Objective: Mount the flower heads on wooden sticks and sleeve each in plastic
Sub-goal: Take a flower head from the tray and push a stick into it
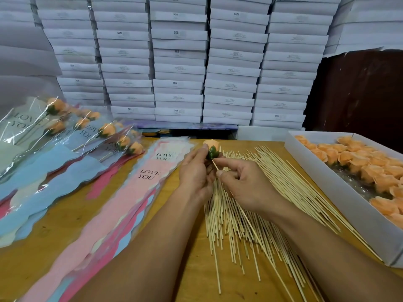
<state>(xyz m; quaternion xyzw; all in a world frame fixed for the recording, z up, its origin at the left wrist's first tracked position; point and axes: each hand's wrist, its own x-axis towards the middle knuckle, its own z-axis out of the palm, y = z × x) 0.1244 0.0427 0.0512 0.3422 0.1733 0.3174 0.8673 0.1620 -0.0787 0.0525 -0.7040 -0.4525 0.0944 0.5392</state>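
Note:
My left hand (pixel 196 171) pinches an orange flower head (pixel 212 147) by its green base, above the table's middle. My right hand (pixel 242 184) grips a thin wooden stick (pixel 214 165) whose tip touches the underside of that green base. Below both hands lies a spread pile of wooden sticks (pixel 272 192). A stack of pink "LOVE YOU" plastic sleeves (pixel 135 192) lies to the left of my hands. Finished sleeved flowers (pixel 87 131) are heaped at the far left.
A white tray (pixel 340 199) full of orange flower heads (pixel 359 166) stands at the right edge of the wooden table (pixel 65 216). Blue and pink sleeves (pixel 39 186) overlap at left. Stacked white boxes (pixel 178 62) wall off the back.

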